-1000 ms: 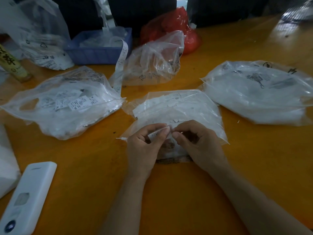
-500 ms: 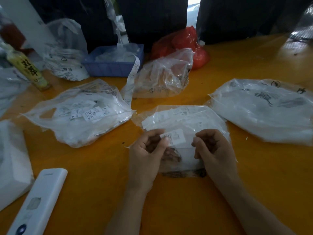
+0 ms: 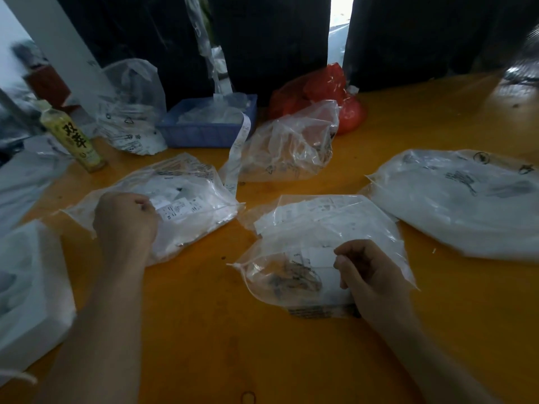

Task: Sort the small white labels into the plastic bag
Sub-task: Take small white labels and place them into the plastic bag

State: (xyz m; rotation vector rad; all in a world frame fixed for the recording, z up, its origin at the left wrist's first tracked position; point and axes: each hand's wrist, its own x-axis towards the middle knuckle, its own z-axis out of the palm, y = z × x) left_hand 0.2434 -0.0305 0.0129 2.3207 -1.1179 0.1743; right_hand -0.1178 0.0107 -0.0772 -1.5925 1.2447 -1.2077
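Note:
My left hand (image 3: pixel 125 220) hovers over the left plastic bag (image 3: pixel 192 225), fingers curled, pinching a small white label (image 3: pixel 159 203) at the bag's top surface. More printed labels (image 3: pixel 182 207) show through that bag. My right hand (image 3: pixel 370 275) rests on the middle plastic bag (image 3: pixel 320 223); its curled thumb and forefinger pinch the right edge of another white label (image 3: pixel 318 255). Further white labels (image 3: pixel 291 217) lie at the far end of the middle bag.
On the orange table (image 3: pixel 291 360) lie a large full bag (image 3: pixel 455 202) at right, a crumpled clear bag (image 3: pixel 291 147), a red bag (image 3: pixel 320 86), a blue tray (image 3: pixel 201 132) with a label strip (image 3: pixel 237 153), a bottle (image 3: pixel 73 138) and white bags (image 3: pixel 26 281) at left.
My left hand has carried its label from the middle bag leftward to the left bag. My right hand stayed on the middle bag and now touches another label. The camera tilted up.

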